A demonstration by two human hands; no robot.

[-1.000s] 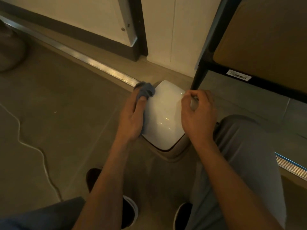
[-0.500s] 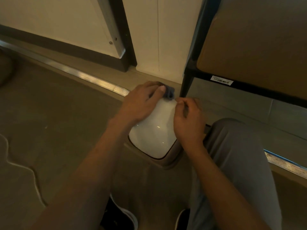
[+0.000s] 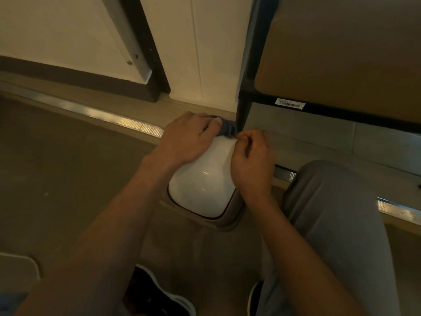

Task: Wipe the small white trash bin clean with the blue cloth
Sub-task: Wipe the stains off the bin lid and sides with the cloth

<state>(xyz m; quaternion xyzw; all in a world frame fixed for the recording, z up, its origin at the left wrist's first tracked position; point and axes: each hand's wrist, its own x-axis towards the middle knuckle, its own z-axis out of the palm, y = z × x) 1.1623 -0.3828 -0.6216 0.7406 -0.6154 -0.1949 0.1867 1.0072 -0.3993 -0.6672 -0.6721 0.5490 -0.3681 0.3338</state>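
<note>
The small white trash bin [image 3: 202, 185] stands on the floor between my knees, seen from above with its glossy rounded lid facing me. My left hand [image 3: 189, 137] lies over the lid's far left corner and grips the bunched blue cloth [image 3: 227, 128] against the bin's far edge. Only a small fold of the cloth shows past my fingers. My right hand [image 3: 252, 160] rests on the bin's right side with its fingers curled at the far right edge; what they hold is hidden.
A black shelf leg [image 3: 245, 110] stands just behind the bin, with a brown cardboard box [image 3: 341, 53] on the shelf above. A metal floor strip [image 3: 102, 115] runs along the wall. My grey-trousered knee [image 3: 330, 201] is at the right, and dark shoes [image 3: 159, 293] below.
My left hand has carried the cloth from the bin's left side up and across to its far edge. My right hand has stayed on the right side.
</note>
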